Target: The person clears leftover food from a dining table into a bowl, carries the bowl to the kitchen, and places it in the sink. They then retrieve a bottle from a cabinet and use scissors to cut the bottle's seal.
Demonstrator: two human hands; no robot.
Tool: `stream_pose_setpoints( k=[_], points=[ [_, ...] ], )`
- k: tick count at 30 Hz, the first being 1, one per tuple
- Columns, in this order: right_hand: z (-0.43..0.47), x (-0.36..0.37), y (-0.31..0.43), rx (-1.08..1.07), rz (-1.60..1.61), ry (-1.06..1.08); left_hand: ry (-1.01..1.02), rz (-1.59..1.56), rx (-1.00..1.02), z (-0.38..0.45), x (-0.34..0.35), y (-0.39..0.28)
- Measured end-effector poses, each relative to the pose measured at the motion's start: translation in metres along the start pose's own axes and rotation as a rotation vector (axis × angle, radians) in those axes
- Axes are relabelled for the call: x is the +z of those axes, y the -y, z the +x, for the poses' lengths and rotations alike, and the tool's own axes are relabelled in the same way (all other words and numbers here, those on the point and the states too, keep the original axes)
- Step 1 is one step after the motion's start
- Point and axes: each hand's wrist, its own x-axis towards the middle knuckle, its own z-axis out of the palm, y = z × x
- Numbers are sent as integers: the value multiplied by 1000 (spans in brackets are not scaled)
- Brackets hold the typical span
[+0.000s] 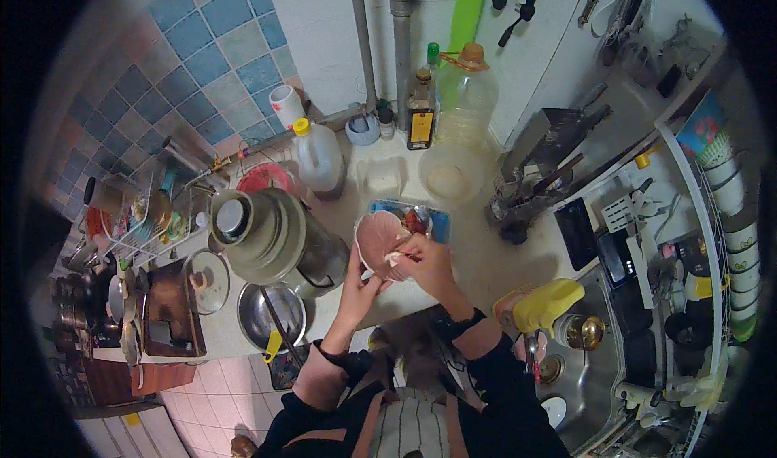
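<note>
A pink shallow bowl or plate (377, 239) with a pale rim is tilted up in front of me at the counter. My left hand (359, 285) grips its lower left edge. Over its right side, my right hand (428, 264) pinches a small whitish piece (393, 256), perhaps tissue or food, against the pink surface. Behind the bowl lies a blue tray (441, 222) with dark red and shiny contents, partly hidden by the bowl and my right hand.
A stacked steamer or cooker (315, 245) and a steel bowl (271, 315) stand left. Behind are a clear container (381, 176), a translucent bowl (449, 176) and a jug (318, 157). Yellow gloves (549, 303) lie by the steel sink (589, 391) at right.
</note>
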Motion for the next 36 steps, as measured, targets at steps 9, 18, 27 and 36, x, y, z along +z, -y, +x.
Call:
stream_pose_setpoints(
  k=[9,18,27,36],
  points=[
    [5,-11,-5,-3,-239,-45,-22,3,-19,-3,-1,-3],
    [16,-14,-13,-74,-321,-30,-28,8,-24,-3,-4,0],
    [14,-15,-10,-138,-332,91,-39,64,9,-4,-2,-2],
    [35,-9,-26,-428,-625,-43,-9,20,-45,-5,0,-4]
  ],
)
